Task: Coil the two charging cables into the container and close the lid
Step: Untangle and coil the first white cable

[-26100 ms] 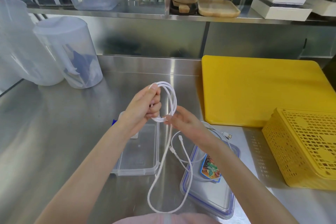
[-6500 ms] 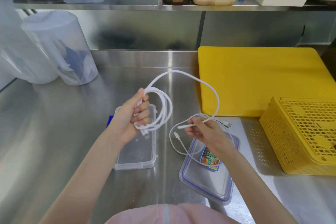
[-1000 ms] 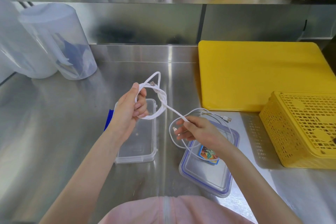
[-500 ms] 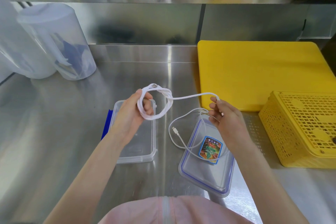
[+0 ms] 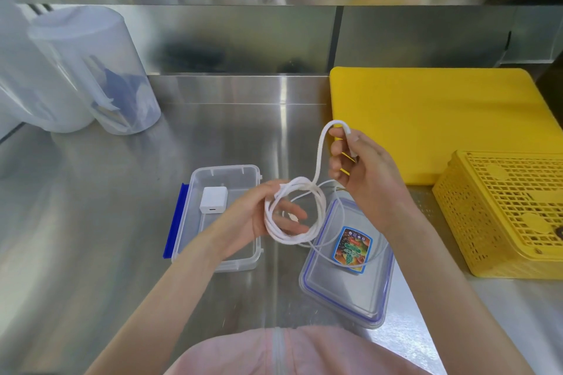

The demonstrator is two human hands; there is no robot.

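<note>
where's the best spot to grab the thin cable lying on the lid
Probably the arc of the thin cable just right of the sticker, pinched from above. There it lies flat on the lid, clear of the coil and both hands.

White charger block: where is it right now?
Head view: the white charger block lies inside the open clear container at its far end, left of the left hand.

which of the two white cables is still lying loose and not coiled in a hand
The thinner cable, trailing uncoiled across the lid on the counter. The thicker cable is looped into a coil held by the left hand, its end pinched by the right hand.
</note>
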